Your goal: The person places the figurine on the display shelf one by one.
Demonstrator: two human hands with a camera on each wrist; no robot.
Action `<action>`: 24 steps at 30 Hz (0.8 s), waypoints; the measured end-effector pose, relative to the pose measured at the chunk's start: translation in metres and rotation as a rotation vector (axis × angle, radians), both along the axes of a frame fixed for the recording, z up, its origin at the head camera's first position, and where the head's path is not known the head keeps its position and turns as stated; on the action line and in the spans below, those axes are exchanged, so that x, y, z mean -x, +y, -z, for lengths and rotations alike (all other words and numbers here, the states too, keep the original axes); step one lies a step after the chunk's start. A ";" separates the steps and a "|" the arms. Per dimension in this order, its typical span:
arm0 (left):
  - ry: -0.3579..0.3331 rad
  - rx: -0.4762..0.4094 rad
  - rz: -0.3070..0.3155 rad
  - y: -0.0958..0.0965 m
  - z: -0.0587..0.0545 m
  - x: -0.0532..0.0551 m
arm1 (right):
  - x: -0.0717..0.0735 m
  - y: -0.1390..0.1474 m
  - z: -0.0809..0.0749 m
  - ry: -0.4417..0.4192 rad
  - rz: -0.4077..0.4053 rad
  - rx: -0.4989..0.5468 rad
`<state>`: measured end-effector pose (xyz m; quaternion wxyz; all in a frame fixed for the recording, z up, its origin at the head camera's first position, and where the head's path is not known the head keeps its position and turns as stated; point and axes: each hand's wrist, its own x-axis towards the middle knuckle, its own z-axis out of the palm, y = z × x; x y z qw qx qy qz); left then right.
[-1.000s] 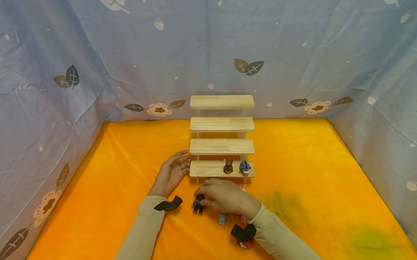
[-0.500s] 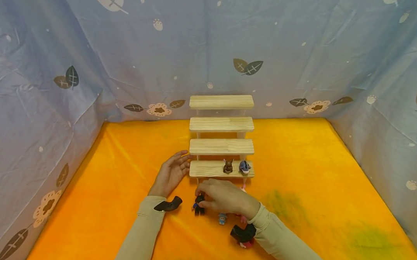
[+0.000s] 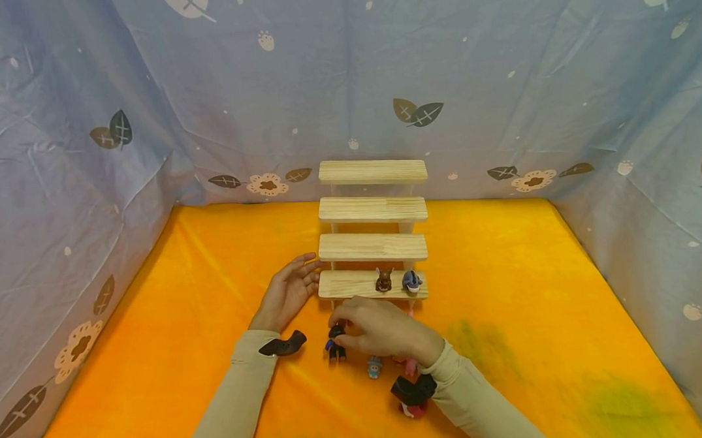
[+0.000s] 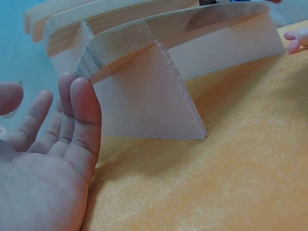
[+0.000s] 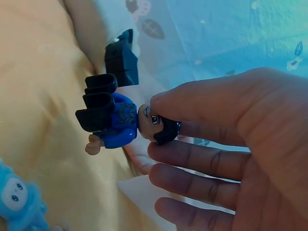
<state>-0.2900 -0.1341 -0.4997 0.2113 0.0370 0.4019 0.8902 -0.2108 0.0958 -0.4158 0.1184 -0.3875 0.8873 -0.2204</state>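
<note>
My right hand [image 3: 385, 328] pinches a small toy figure [image 5: 124, 118] by its head, between thumb and forefinger. The figure has black hair, a blue top and black legs; in the head view it stands roughly upright, low in front of the wooden step shelf [image 3: 350, 284]. My left hand [image 3: 288, 292] is beside the shelf's left end, fingers extended, palm turned toward it. In the left wrist view its fingertips are right at the corner of the lowest board [image 4: 125, 43]. A brown eared figurine [image 3: 384, 280] and a grey-purple donkey figurine [image 3: 412, 281] sit on that board's right half.
A light-blue figurine [image 3: 374, 367] stands on the orange cloth [image 3: 506, 277] below my right hand. Pink toy [image 3: 411, 366] parts show by the right wrist, and a red toy [image 3: 414, 409] lies partly under the wrist's black strap. Patterned blue-grey fabric [image 3: 298, 84] walls surround the cloth.
The right hand has shifted slightly, and the figure in its fingers has turned a little more upright. My left hand stays where it was by the shelf.
</note>
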 end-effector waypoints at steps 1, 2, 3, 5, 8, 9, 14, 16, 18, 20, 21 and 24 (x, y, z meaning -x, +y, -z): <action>0.000 -0.001 0.001 0.000 0.000 0.000 | 0.000 0.000 -0.001 0.001 0.000 0.003; 0.000 -0.002 0.001 0.000 0.000 0.000 | 0.000 0.000 -0.002 0.001 0.001 0.008; 0.000 -0.002 0.002 0.000 0.000 0.001 | 0.000 0.001 -0.003 0.003 0.002 0.010; 0.000 -0.003 0.004 -0.001 -0.001 0.001 | -0.001 0.001 -0.006 0.006 0.005 0.018; -0.002 0.000 0.000 -0.001 -0.002 0.001 | -0.001 0.003 -0.009 0.022 0.005 0.036; -0.001 0.001 -0.001 -0.002 -0.003 0.001 | -0.001 0.003 -0.010 0.030 0.005 0.040; 0.007 -0.006 0.004 -0.002 -0.005 0.001 | -0.001 0.006 -0.014 0.052 0.012 0.059; 0.006 -0.013 0.007 -0.002 -0.005 0.001 | -0.001 0.008 -0.016 0.055 0.026 0.062; 0.006 -0.019 0.005 -0.002 -0.004 0.000 | -0.001 0.010 -0.018 0.056 0.045 0.062; 0.003 -0.024 0.000 -0.002 -0.003 0.000 | -0.001 0.012 -0.021 0.056 0.058 0.070; 0.002 -0.026 0.000 -0.002 -0.002 -0.001 | -0.001 0.014 -0.023 0.057 0.061 0.077; 0.005 -0.031 0.009 -0.001 -0.001 -0.001 | 0.001 0.020 -0.029 0.067 0.063 0.099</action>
